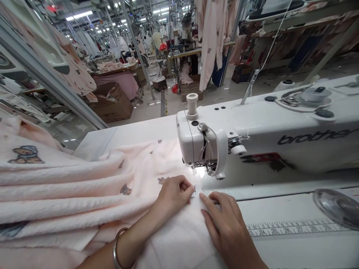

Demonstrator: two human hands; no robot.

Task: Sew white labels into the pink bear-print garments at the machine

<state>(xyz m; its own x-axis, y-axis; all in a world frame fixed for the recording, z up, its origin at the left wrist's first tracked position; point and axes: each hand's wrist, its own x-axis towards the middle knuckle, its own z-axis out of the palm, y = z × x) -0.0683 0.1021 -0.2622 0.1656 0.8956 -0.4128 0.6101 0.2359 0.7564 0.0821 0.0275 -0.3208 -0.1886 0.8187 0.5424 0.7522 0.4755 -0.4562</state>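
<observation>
Soft, limp fabric [84,175], likely light; grip its edge between the hands. The left hand [173,195] pinches a label [196,191], perhaps; right hand [228,226] spread flat.

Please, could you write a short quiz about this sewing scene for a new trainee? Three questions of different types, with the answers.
1. True or false: the left hand pinches a small white label on the pink fabric.
2. The right hand is: A) lying flat on the fabric; B) clenched in a fist; C) raised in the air.
3. Fill in: the metal bangle is on the ___ wrist.
Key: 1 true; 2 A; 3 left.
</observation>
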